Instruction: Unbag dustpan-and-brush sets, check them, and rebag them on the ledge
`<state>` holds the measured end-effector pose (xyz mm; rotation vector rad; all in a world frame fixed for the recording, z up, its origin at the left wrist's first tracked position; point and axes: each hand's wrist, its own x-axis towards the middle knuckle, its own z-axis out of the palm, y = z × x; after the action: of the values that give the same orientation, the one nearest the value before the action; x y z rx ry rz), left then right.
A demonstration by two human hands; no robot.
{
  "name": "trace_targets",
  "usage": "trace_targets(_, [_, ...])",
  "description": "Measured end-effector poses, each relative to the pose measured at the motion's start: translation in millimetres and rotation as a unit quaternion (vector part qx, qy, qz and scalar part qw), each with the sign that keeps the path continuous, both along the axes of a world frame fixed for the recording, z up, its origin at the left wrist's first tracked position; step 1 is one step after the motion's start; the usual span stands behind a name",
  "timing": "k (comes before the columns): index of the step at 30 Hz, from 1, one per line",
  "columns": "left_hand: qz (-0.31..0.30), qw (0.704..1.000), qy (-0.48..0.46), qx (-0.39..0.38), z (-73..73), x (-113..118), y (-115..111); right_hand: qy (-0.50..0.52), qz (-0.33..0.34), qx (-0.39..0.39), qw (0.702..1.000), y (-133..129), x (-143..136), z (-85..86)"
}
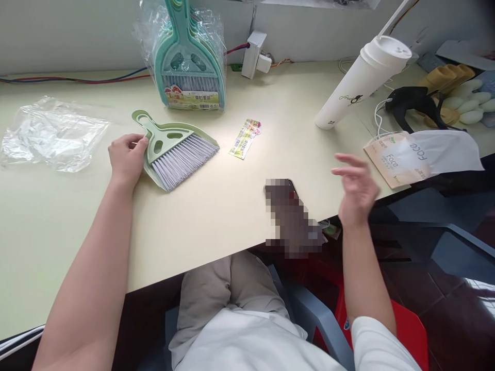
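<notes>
- The left hand (126, 157) holds the little green brush set (176, 149) by its handle on the tabletop (232, 206).
- The right hand (356, 188) is open and empty, far right of the brush set.

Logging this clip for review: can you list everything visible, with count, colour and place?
mini brush and dustpan set: one, green with grey bristles, flat on table, centre-left
packaged dustpan sets: one bundle, teal, in clear wrap, standing against back wall
plastic bag: one, clear, crumpled, far left
paper label: one, multicoloured, mid-table
tumbler: one, white, standing at right
power adapter: one, white, at back wall
phone: one, dark, blurred, at table's front edge
mask packet: one, tan and white, right edge
table: one, pale yellow
left hand: touching the dustpan handle
right hand: open, raised, holding nothing
</notes>
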<state>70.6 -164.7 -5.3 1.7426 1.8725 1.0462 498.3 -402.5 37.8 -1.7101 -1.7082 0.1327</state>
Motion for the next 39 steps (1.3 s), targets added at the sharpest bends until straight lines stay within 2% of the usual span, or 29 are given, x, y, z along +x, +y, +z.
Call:
trace_targets(3, [0.000, 1.000, -0.015, 0.014, -5.7, -4.1, 4.5, 0.195, 0.042, 0.047, 0.979, 4.5, 3.9, -19.8])
trace_targets(5, [0.002, 0.999, -0.026, 0.024, -10.4, -7.4, 8.2, 0.244, 0.069, 0.015, 0.967, 10.3, 5.6, -29.6])
trace_targets(8, [0.004, 0.999, -0.031, 0.037, -15.1, -11.1, 12.2, 0.238, 0.062, -0.023, 0.969, 16.0, 6.0, -34.1])
trace_targets(13, [0.010, 0.999, -0.024, 0.041, -14.2, -11.4, 12.9, 0.204, 0.047, -0.056, 0.976, 14.9, 1.2, -28.2])
trace_targets(25, [0.007, 0.998, -0.012, 0.054, -21.8, -16.9, 19.2, 0.168, 0.032, -0.053, 0.984, 14.4, -0.4, -30.0])
trace_targets(39, [0.002, 0.999, -0.007, 0.050, -17.4, -14.7, 15.4, 0.153, 0.037, -0.060, 0.986, 14.1, -2.6, -28.6])
